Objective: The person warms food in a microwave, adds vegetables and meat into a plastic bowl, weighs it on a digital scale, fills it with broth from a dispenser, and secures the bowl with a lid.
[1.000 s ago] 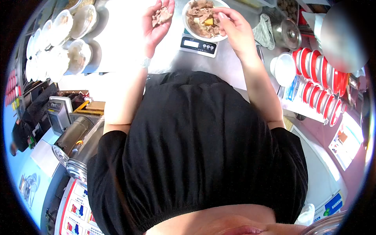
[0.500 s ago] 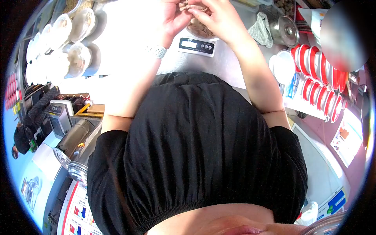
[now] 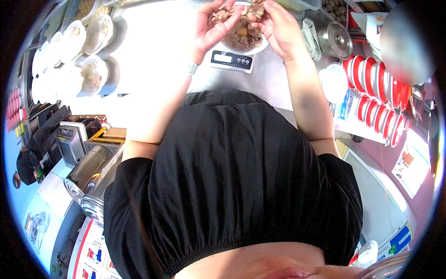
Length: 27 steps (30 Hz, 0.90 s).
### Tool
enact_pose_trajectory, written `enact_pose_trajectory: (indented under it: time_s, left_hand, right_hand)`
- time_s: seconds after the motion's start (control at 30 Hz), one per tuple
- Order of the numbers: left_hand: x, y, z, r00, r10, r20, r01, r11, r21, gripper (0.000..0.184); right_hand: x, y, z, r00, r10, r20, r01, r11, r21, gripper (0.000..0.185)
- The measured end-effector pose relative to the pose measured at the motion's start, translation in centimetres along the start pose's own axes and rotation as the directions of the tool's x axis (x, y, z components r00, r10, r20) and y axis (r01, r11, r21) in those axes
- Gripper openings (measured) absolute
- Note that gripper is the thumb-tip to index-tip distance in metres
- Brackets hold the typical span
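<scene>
A white bowl point(image 3: 264, 46) of sliced meat point(image 3: 241, 41) sits on a small digital kitchen scale point(image 3: 231, 61) at the top middle. My left hand point(image 3: 209, 33), with a pale watch at the wrist, is over the bowl's left side and cradles several meat slices point(image 3: 220, 16) in its palm and fingers. On the right, my right hand point(image 3: 281, 32) pinches a meat slice point(image 3: 256, 10) between thumb and fingers, above the bowl's far edge. A yellowish piece shows among the meat in the bowl.
Stacked and filled white bowls point(image 3: 95, 35) stand at left. To the right are a cloth point(image 3: 310, 39), a lidded metal pot point(image 3: 335, 39), a white lid point(image 3: 334, 81) and rows of red-and-white containers point(image 3: 371, 74). Another person point(image 3: 30, 160) is at the far left. Clear bins line the back.
My hands have moved apart from close together over the bowl. More of the bowl's meat shows between them, and the slices in each hand are now visible.
</scene>
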<state>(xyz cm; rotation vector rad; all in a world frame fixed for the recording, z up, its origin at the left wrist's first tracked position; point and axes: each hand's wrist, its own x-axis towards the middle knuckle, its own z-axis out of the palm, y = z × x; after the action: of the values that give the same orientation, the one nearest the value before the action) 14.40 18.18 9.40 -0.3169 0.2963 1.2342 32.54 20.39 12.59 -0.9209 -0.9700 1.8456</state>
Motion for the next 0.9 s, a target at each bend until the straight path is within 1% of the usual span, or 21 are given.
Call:
enact_pose_trajectory:
  time_s: [0.03,0.07,0.1,0.13,0.17,0.2,0.23,0.27,0.3,0.37,0.4,0.43,0.5,0.53,0.6,0.63,0.7,0.77,0.83,0.9]
  left_hand:
    - [-0.1,-0.2,0.2,1.0,0.027,-0.005,-0.027,0.999,0.025,0.023]
    - [-0.2,-0.3,0.4,0.999,0.054,-0.008,-0.054,0.997,0.05,0.029]
    - [-0.4,-0.3,0.5,0.998,0.055,-0.005,-0.054,0.997,0.051,0.029]
    - [-0.7,-0.4,0.5,0.998,0.045,0.046,-0.051,0.99,0.135,0.036]
    - [-0.8,-0.4,0.6,0.995,0.03,0.097,-0.051,0.975,0.219,0.044]
    - [-0.6,-0.5,0.7,0.995,0.027,0.098,-0.048,0.974,0.22,0.044]
    - [-0.3,-0.6,0.8,0.996,0.036,0.081,-0.058,0.955,0.292,0.048]
    - [0.0,-0.8,1.0,0.997,0.047,0.065,-0.067,0.929,0.364,0.053]
    - [0.7,-0.8,0.7,0.997,0.043,0.068,-0.065,0.929,0.364,0.053]
    - [2.0,-0.8,-0.1,0.996,-0.037,0.076,-0.009,0.845,0.534,0.051]
    - [2.0,-1.3,0.6,0.999,-0.031,0.02,0.013,0.804,0.594,0.051]
    - [3.0,-1.1,-0.1,0.999,-0.033,0.021,0.014,0.804,0.594,0.051]
    - [4.9,-1.0,-0.6,0.981,-0.131,0.143,-0.001,0.736,0.677,0.051]
    - [5.1,-1.0,-0.6,0.98,-0.134,0.143,0.001,0.734,0.679,0.051]
    - [5.4,-1.1,0.1,0.998,-0.069,0.0,0.049,0.713,0.7,0.051]
    - [5.1,-1.1,0.5,0.997,-0.074,-0.003,0.054,0.711,0.702,0.051]
    - [4.4,-1.1,0.8,0.99,-0.138,-0.017,0.108,0.687,0.719,0.052]
    - [4.4,-1.3,1.2,0.988,-0.15,-0.036,0.13,0.684,0.718,0.052]
    - [4.2,-1.4,1.8,0.986,-0.159,-0.049,0.146,0.682,0.716,0.052]
    - [4.0,-1.5,2.2,0.973,-0.231,-0.01,0.151,0.607,0.78,0.052]
  right_hand:
    - [0.1,0.1,-0.3,0.999,0.013,0.038,-0.018,0.991,0.13,0.022]
    - [0.1,0.1,-0.7,0.999,0.011,0.039,-0.016,0.991,0.129,0.022]
    - [-0.1,-0.1,-0.7,0.998,0.03,0.057,-0.04,0.983,0.18,0.023]
    - [-0.2,-0.2,-0.9,0.996,0.05,0.075,-0.066,0.971,0.23,0.024]
    - [-0.3,-0.4,-1.1,0.996,0.048,0.073,-0.064,0.971,0.23,0.024]
    - [-0.3,-0.6,-1.5,0.998,0.069,0.014,-0.071,0.976,0.205,0.024]
    - [-0.4,-0.9,-2.0,0.995,0.089,-0.047,-0.079,0.98,0.182,0.025]
    - [-0.4,-0.5,-2.8,0.998,0.057,-0.029,-0.049,0.974,0.223,0.022]
    - [-0.4,-0.4,-4.1,0.998,0.054,-0.032,-0.045,0.974,0.222,0.022]
    - [-0.3,-0.4,-6.3,0.978,0.145,-0.149,-0.128,0.985,0.117,0.029]
    - [-0.4,-0.3,-6.6,0.978,0.144,-0.152,-0.127,0.985,0.116,0.029]
    - [-0.6,-0.2,-6.7,0.978,0.147,-0.151,-0.13,0.984,0.118,0.029]
    - [-1.2,0.0,-6.9,0.976,0.152,-0.155,-0.134,0.984,0.122,0.03]
    - [-1.6,0.1,-6.8,0.976,0.163,-0.147,-0.139,0.977,0.161,0.027]
    - [-2.0,0.1,-7.0,0.975,0.171,-0.142,-0.14,0.969,0.203,0.024]
    - [-2.1,0.2,-7.1,0.973,0.173,-0.153,-0.142,0.971,0.192,0.024]
    - [-2.5,0.3,-7.3,0.97,0.178,-0.168,-0.146,0.971,0.187,0.024]
    - [-2.7,0.4,-7.2,0.947,0.183,-0.262,-0.137,0.973,0.184,0.024]
    - [-2.6,0.6,-7.4,0.954,0.182,-0.24,-0.136,0.972,0.194,0.024]
    - [-2.6,0.8,-7.7,0.96,0.179,-0.217,-0.135,0.97,0.201,0.024]
